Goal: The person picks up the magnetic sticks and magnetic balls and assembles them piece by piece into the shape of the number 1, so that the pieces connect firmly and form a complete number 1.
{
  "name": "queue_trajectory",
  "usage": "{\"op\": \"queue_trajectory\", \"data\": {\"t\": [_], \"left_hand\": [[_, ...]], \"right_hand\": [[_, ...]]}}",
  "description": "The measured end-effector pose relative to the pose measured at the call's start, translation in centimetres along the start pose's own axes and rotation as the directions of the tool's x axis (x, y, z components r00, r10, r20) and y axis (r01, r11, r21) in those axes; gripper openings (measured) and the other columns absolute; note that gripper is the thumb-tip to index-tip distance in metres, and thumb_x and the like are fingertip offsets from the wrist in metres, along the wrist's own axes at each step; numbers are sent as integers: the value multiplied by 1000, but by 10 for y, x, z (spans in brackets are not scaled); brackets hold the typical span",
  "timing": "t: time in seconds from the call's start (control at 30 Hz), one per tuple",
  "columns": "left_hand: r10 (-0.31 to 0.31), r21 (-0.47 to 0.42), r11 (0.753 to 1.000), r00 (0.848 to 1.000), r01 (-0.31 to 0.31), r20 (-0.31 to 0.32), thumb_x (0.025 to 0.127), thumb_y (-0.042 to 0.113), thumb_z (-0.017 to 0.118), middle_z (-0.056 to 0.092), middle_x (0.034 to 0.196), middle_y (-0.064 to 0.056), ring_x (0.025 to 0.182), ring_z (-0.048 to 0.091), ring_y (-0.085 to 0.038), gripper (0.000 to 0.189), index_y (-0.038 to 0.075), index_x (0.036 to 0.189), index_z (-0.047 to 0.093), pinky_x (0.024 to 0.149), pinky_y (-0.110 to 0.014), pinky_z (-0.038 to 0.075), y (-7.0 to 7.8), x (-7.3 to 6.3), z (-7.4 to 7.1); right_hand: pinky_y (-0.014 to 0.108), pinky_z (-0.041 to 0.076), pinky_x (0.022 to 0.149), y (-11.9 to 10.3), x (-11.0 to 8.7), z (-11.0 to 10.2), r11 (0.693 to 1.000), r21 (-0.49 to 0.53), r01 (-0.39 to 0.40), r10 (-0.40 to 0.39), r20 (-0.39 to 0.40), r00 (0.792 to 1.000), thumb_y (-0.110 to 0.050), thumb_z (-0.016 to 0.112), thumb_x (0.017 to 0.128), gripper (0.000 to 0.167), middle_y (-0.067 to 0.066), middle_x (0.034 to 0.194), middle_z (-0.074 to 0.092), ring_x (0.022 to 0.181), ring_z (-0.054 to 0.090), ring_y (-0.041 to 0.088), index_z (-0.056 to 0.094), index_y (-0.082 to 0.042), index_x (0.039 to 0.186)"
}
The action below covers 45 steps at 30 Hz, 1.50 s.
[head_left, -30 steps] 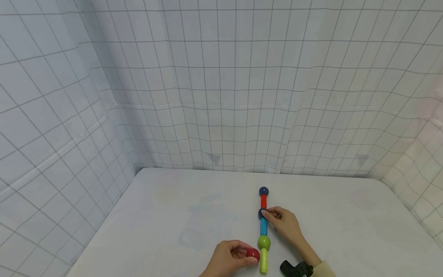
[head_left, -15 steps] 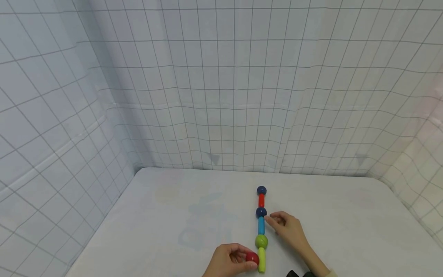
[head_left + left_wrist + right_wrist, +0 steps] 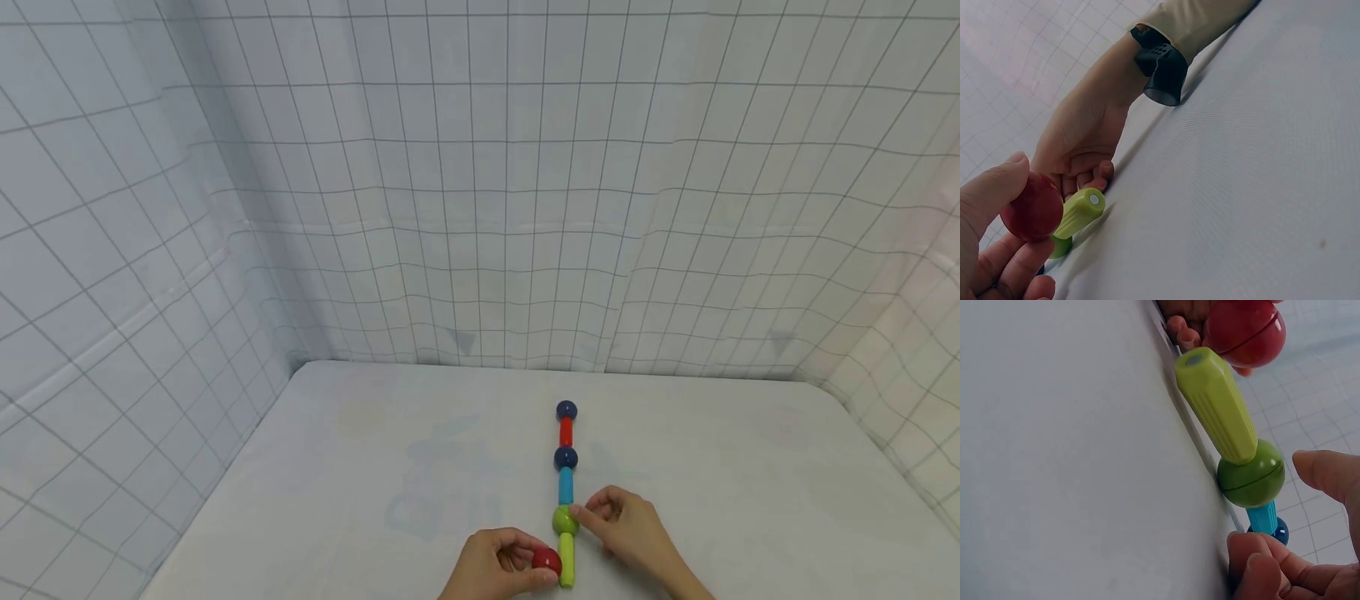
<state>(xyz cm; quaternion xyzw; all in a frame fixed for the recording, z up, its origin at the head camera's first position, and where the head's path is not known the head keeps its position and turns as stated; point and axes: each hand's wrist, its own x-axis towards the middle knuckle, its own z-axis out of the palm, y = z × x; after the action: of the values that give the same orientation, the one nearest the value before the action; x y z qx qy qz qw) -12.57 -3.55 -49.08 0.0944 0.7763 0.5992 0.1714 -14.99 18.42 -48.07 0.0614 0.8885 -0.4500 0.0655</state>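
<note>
My left hand (image 3: 491, 562) pinches a red ball (image 3: 1032, 207) between thumb and fingertips, beside the near end of a straight chain of toy rods and balls. From near to far the chain has a yellow-green rod (image 3: 1217, 405), a green ball (image 3: 1251, 474), a light-blue rod (image 3: 566, 486), a navy ball (image 3: 566, 457), a red rod (image 3: 566, 432) and another navy ball (image 3: 567, 410). To the right of the green ball is my right hand (image 3: 630, 529), thumb and fingers spread apart around its side. In the right wrist view the thumb (image 3: 1325, 472) stands off the green ball.
The chain lies on a white table (image 3: 337, 483). White grid-patterned curtains (image 3: 480, 208) hang behind and at both sides. A black wrist camera (image 3: 1163, 69) is strapped on the right wrist, below a beige sleeve (image 3: 1200, 25).
My right hand has let go of the nearer navy ball and moved back toward me, down to the green ball. The left hand keeps its pinch on the red ball.
</note>
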Motion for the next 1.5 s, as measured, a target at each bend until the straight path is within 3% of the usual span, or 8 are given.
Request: {"op": "queue_trajectory", "data": {"t": [0.2, 0.37, 0.7, 1.2, 1.5], "left_hand": [[-13, 10, 1000, 1000, 13, -4, 74, 30, 82, 61, 72, 3, 64, 50, -14, 27, 12, 91, 73, 56, -23, 40, 2, -3, 0], [-12, 16, 1000, 1000, 12, 12, 75, 25, 82, 60, 72, 1, 64, 47, -14, 22, 12, 91, 73, 56, -23, 37, 4, -5, -1], [-22, 39, 999, 999, 21, 32, 75, 21, 82, 60, 74, 2, 67, 48, -16, 20, 14, 91, 74, 59, -24, 37, 2, -3, -1], [3, 102, 995, 1000, -6, 26, 73, 30, 83, 57, 74, 4, 69, 46, -15, 24, 17, 89, 73, 60, -25, 38, 0, -6, 0], [25, 109, 994, 999, -28, 31, 72, 29, 84, 60, 73, 6, 69, 46, -14, 23, 17, 89, 74, 60, -24, 38, 0, -7, -1]], "right_hand": [[25, 35, 45, -2, -13, 2, 1000, -3, -24, 24, 83, 996, -56, 70, 78, 49, 0, 59, 52, 45, 46, 13, 60, -9, 83], [24, 33, 42, -3, -19, 5, 1000, -14, 6, -4, 117, 993, -55, 70, 79, 46, -2, 53, 48, 40, 44, 11, 60, -10, 78], [23, 31, 41, -7, -23, 9, 999, -41, 28, -23, 122, 992, -55, 71, 77, 45, -4, 50, 45, 39, 43, 9, 61, -12, 72], [24, 22, 45, -14, -26, 12, 973, -229, 28, -3, 109, 994, -61, 68, 75, 47, -6, 49, 41, 47, 41, 11, 61, -16, 63], [23, 21, 45, -15, -25, 11, 973, -221, 68, -38, 137, 990, -56, 69, 78, 43, -8, 48, 41, 47, 41, 10, 61, -17, 62]]}}
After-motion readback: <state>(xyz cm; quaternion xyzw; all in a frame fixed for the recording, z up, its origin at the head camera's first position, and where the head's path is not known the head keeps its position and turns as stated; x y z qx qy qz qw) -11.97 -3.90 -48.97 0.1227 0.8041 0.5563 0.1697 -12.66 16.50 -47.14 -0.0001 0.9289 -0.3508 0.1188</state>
